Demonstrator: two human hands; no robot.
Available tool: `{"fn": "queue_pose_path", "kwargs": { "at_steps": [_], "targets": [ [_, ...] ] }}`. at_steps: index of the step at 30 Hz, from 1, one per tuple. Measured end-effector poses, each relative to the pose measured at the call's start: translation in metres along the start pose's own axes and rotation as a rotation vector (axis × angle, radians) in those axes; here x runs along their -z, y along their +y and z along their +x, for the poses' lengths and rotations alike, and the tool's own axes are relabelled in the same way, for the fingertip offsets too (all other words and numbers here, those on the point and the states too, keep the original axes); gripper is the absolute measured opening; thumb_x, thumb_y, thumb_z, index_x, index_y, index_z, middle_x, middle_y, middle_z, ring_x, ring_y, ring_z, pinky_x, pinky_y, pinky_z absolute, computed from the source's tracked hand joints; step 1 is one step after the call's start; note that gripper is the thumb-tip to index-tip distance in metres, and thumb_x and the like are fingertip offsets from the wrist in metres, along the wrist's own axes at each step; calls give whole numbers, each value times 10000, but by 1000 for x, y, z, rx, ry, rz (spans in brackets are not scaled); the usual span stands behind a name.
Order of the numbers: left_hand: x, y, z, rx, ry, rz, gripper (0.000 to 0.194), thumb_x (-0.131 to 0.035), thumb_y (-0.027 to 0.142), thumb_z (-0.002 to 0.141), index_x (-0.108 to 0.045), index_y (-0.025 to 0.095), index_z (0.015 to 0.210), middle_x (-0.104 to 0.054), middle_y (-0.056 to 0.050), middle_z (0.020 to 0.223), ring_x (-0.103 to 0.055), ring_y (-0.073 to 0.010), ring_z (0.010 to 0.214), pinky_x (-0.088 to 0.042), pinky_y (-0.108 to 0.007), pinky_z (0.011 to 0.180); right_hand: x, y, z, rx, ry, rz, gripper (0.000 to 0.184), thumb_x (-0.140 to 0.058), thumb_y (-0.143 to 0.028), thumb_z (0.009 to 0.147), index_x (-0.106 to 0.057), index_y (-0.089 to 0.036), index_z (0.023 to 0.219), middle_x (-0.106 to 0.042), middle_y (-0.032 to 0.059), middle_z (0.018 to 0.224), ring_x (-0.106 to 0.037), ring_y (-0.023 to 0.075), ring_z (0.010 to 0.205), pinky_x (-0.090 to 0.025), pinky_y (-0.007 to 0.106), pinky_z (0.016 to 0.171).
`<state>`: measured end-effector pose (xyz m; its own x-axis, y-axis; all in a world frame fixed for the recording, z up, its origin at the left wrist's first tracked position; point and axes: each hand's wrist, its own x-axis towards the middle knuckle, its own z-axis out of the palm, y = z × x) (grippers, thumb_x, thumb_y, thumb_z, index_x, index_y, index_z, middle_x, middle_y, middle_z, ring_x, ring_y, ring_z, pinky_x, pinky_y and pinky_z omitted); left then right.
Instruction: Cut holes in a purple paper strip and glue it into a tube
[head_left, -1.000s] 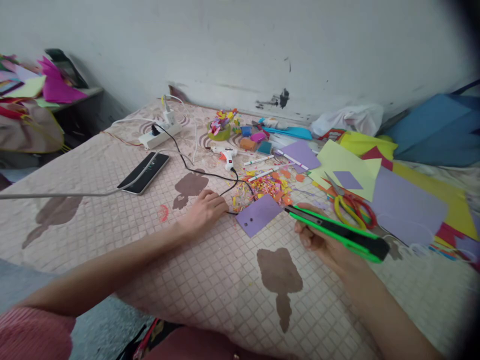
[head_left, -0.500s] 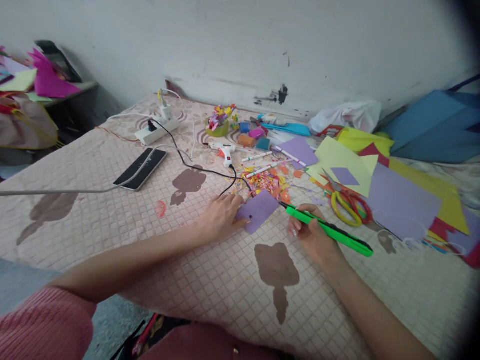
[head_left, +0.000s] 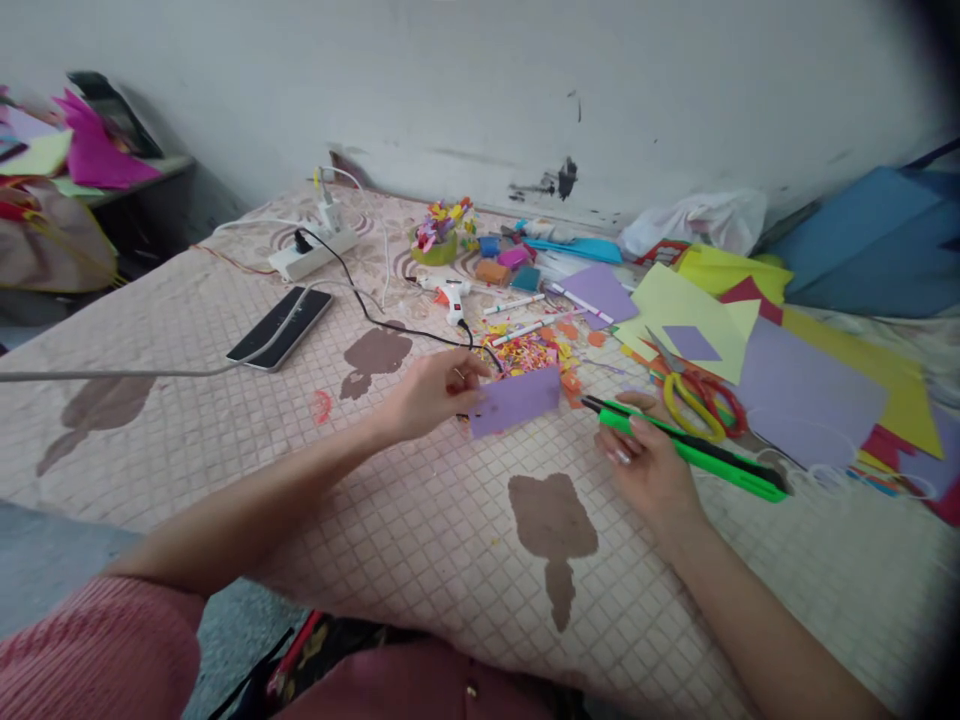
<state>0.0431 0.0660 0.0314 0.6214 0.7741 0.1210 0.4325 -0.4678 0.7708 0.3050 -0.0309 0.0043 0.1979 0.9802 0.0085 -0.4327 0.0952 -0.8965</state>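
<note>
My left hand (head_left: 439, 392) pinches the left end of a purple paper piece (head_left: 519, 402) between thumb and fingers. The paper is raised off the quilted cloth and tilted, with a small dark spot near my thumb. In my right hand (head_left: 646, 455) is a long green utility knife (head_left: 694, 452) with black along its top. Its dark tip points left towards the paper, a short gap away from its right edge. Paper scraps (head_left: 529, 352) in many colours lie just behind the purple piece.
Yellow-and-red scissors (head_left: 694, 405) and coloured paper sheets (head_left: 802, 395) lie at right. A white glue gun (head_left: 454, 300) with a black cord sits behind the scraps. At left are a phone (head_left: 281, 328) and a power strip (head_left: 311, 253); a flower pot (head_left: 435, 248) stands behind.
My left hand has lifted and tilted the purple paper up from the cloth. The right hand with the green knife has drawn back to the right, widening the gap.
</note>
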Motion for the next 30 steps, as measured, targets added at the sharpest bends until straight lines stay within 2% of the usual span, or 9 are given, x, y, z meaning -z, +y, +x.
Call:
{"fn": "queue_pose_path", "kwargs": {
  "at_steps": [5,7,13,17,19,22,25,27,30],
  "targets": [
    [-6,10,-18,-62,-265,-139,204,-684,237,799,-601,128,949,-671,-3,760,-651,-94,647,-523,-182,574,-4,-8,-2,79,82,1,206,-712,-184,677,-609,-265,835,-372,-90,494,-333,80,431,-284,234,444],
    [-17,12,-29,-65,-282,-133,228,-701,233,785,-605,129,964,-672,-4,752,-642,-95,628,-510,-179,550,-5,-8,-3,78,72,-15,218,-720,-184,670,-619,-270,844,-394,-85,491,-343,86,433,-276,248,448],
    [-25,7,-37,-140,-237,-61,58,-592,197,854,-632,160,875,-682,-8,779,-641,-107,670,-515,-202,591,-7,-6,-6,40,19,-99,146,-700,-271,723,-638,-261,854,-325,-80,492,-314,96,437,-257,274,449],
    [-21,-5,-26,-225,-74,-20,289,-503,116,869,-567,169,1145,-584,-112,1300,-569,-197,1180,-518,-335,910,-7,-6,-6,39,6,-145,143,-697,-316,739,-628,-270,856,-297,-78,507,-288,101,435,-252,274,439],
    [-20,-10,-23,-265,23,12,289,-466,119,901,-539,158,1178,-512,-134,1381,-482,-205,1285,-430,-400,1043,-6,-6,-6,43,9,-139,137,-704,-314,742,-625,-274,846,-303,-76,511,-292,99,440,-264,270,439],
    [-23,-8,-26,-334,47,43,250,-439,163,948,-542,148,1176,-558,-135,1319,-524,-186,1237,-436,-378,1039,-6,-5,-6,38,-5,-122,147,-725,-314,738,-633,-273,846,-327,-73,524,-328,91,453,-284,263,445],
    [-30,0,-36,-422,-42,59,263,-515,249,944,-561,133,1176,-603,-133,1253,-547,-196,1205,-437,-359,1037,-7,-5,-7,11,-22,-118,156,-730,-338,741,-643,-269,852,-342,-68,527,-346,89,462,-282,260,445],
    [-36,7,-43,-509,-166,70,442,-655,375,862,-551,130,1216,-621,-129,1236,-561,-225,1181,-422,-375,1055,-8,-5,-7,0,-33,-128,163,-728,-354,741,-638,-268,847,-339,-67,526,-336,93,459,-269,266,442],
    [-46,15,-52,-631,-360,174,626,-654,473,843,-468,115,1322,-557,-180,1329,-481,-290,1269,-379,-451,1081,-10,-5,-9,-11,-48,-160,173,-718,-368,739,-621,-272,846,-326,-68,531,-318,101,456,-255,278,444]
  ]
}}
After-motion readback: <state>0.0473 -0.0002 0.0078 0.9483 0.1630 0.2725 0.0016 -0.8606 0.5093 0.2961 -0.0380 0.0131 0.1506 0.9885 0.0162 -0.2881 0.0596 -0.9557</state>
